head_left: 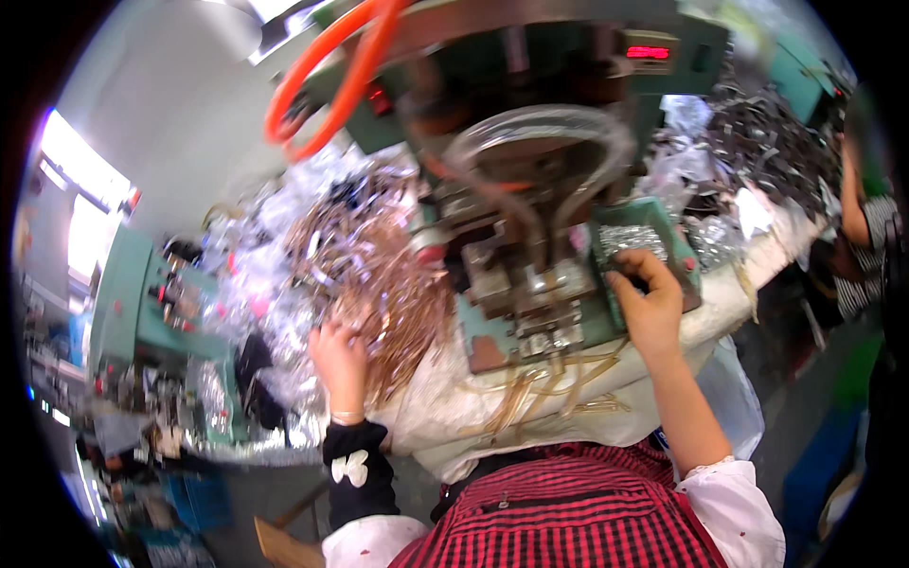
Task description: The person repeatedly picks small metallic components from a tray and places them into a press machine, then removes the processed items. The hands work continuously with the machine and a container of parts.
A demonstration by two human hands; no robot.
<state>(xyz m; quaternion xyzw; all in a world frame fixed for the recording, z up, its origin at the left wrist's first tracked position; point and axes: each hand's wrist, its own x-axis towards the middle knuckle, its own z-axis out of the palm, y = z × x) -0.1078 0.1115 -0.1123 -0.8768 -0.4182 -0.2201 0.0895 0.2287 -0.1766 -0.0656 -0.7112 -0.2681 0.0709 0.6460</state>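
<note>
1. Copper-coloured thin metal strips (379, 284), a tangled heap of them, lie on the white cloth-covered bench to the left of the machine, and my left hand (339, 355) rests at the heap's lower edge with its fingers curled into the strands; I cannot tell if it pinches any single one.
2. My right hand (649, 303) lies on the near rim of the small green tray (682, 256) of silvery little parts, fingers bent down over its edge, seemingly gripping it.
3. Between my hands stands the green metal press machine (530, 275), so both supplies sit within reach.
4. More loose golden strips (540, 393) lie on the cloth just before it.
5. An orange hose (331, 85) loops above.
6. A heap of silvery scrap (767, 142) lies far right, beside another person's striped sleeve (876, 237).
</note>
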